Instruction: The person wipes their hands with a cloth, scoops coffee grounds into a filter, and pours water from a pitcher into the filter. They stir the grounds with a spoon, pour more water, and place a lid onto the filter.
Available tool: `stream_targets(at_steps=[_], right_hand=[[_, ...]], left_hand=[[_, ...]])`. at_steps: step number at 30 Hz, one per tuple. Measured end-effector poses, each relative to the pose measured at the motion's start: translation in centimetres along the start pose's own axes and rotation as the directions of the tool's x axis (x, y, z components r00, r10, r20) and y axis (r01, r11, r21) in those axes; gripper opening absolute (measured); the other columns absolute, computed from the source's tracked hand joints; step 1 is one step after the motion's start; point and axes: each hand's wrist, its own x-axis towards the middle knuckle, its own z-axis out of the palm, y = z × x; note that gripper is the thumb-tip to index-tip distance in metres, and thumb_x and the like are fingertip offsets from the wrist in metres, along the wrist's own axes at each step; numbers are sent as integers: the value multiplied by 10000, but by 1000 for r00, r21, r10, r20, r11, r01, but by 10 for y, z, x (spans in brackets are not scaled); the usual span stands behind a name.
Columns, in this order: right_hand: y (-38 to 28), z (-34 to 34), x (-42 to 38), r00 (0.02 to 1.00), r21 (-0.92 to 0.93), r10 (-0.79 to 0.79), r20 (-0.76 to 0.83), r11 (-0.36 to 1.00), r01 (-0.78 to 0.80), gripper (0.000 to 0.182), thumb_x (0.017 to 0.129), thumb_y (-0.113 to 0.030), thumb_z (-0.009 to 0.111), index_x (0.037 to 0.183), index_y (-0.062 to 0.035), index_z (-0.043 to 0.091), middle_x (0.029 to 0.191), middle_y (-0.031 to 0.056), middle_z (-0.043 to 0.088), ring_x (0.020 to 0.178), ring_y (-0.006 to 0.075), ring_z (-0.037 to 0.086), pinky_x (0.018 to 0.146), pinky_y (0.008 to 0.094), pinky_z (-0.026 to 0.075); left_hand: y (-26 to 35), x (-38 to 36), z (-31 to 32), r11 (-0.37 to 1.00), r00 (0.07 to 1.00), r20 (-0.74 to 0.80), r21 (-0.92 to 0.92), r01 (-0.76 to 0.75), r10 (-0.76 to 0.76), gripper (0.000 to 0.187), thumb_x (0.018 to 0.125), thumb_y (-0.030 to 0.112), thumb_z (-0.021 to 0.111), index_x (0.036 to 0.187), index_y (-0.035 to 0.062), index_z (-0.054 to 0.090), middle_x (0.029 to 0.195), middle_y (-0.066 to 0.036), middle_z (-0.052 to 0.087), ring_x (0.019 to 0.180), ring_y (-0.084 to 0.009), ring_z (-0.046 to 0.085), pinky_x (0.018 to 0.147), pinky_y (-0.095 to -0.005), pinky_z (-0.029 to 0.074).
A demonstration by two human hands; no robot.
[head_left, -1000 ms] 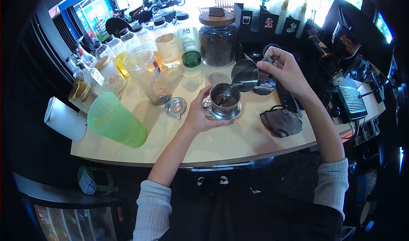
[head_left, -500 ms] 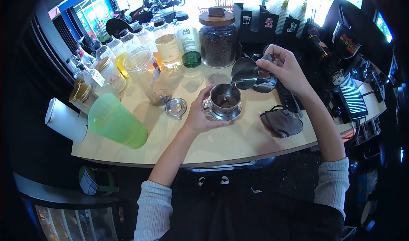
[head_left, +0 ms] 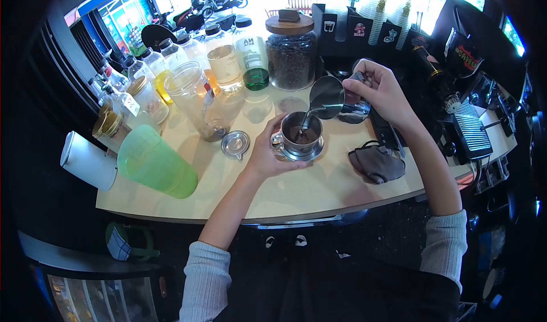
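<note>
My left hand (head_left: 266, 153) is closed round the side of a metal coffee drip filter (head_left: 303, 149), which has a small side handle and a wide flange at its base. Dark contents show inside the filter. My right hand (head_left: 383, 91) grips a shiny steel pitcher (head_left: 354, 111), tipped to the left with its mouth over the filter's rim. A thin stream of clear liquid runs from the pitcher into the filter. Left of my left hand, a round metal lid (head_left: 235, 144) lies on the counter. What stands beneath the filter is hidden.
A green plastic pitcher (head_left: 156, 162) and a white canister (head_left: 88, 160) stand at the left. Behind are a clear plastic jar (head_left: 194, 103), several bottles and a coffee bean jar (head_left: 292, 57). A dark cloth (head_left: 377, 162) lies at right, near black equipment (head_left: 470, 131).
The stream from the steel pitcher has become clearly visible, falling into the drip filter. Both hands have stayed nearly in place.
</note>
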Motion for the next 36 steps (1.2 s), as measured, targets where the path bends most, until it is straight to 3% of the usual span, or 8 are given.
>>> stream_targets(at_steps=[7, 9, 13, 19, 21, 25, 33, 36], right_hand=[[-1, -3, 1, 1000, -3, 14, 25, 1000, -14, 194, 874, -92, 659, 773, -28, 506, 679, 0, 600, 652, 9, 582, 609, 183, 529], [4, -7, 5, 999, -124, 10, 37, 992, -5, 197, 873, -97, 662, 770, -28, 509, 658, -16, 571, 635, 5, 563, 595, 179, 520], [-2, 0, 6, 999, -18, 36, 20, 999, -35, 199, 868, -101, 667, 765, -31, 512, 631, -45, 515, 606, -7, 518, 569, 164, 491], [1, 1, 12, 999, -145, 2, 43, 989, 4, 202, 866, -105, 673, 763, -30, 516, 641, -36, 539, 605, -7, 517, 555, 163, 476], [-7, 6, 8, 1000, -21, 13, 25, 1000, -12, 213, 860, -113, 684, 757, -35, 515, 646, -38, 539, 600, -12, 506, 532, 156, 438], [5, 4, 10, 1000, -28, -8, 17, 1000, 8, 216, 858, -118, 688, 755, -37, 516, 645, -43, 532, 599, -14, 501, 522, 155, 415], [8, 6, 9, 999, 9, 3, 40, 1000, -3, 219, 867, -116, 677, 759, -32, 507, 663, -24, 567, 624, -4, 542, 556, 161, 462], [4, 9, 6, 998, 50, 47, 40, 998, -49, 214, 869, -110, 671, 761, -31, 504, 669, -18, 574, 639, 0, 559, 571, 163, 477]], left_hand=[[5, 0, -1, 999, 1000, 6, 47, -11, 11, 1070, 465, 304, 934, 1346, 52, 381, 1225, -133, 581, 1182, -262, 547, 1033, -389, 420], [5, 1, 0, 999, 1000, 4, 44, -1, 1, 1069, 464, 302, 934, 1345, 53, 382, 1227, -133, 580, 1183, -263, 547, 1035, -390, 420], [3, 1, -2, 998, 1000, 8, 67, -7, 7, 1066, 467, 299, 933, 1347, 57, 382, 1230, -131, 579, 1183, -263, 547, 1036, -392, 420], [8, 0, 0, 999, 999, 19, -4, 32, -31, 1056, 482, 304, 922, 1350, 48, 378, 1249, -118, 564, 1188, -245, 542, 1037, -381, 413], [8, 1, 0, 999, 999, 27, 10, 42, -42, 1050, 491, 309, 912, 1351, 36, 374, 1262, -111, 551, 1195, -229, 535, 1042, -373, 401], [-1, -3, -2, 1000, 999, 22, -9, 23, -23, 1068, 484, 309, 924, 1356, 44, 368, 1248, -125, 564, 1188, -247, 543, 1035, -380, 414], [2, -1, -1, 998, 1000, 16, 59, -15, 14, 1102, 462, 313, 941, 1360, 48, 360, 1242, -146, 570, 1175, -271, 556, 1028, -387, 427], [0, -1, 1, 999, 1000, 5, -35, 17, -17, 1103, 460, 310, 942, 1359, 47, 360, 1248, -147, 566, 1179, -273, 553, 1034, -389, 423]])
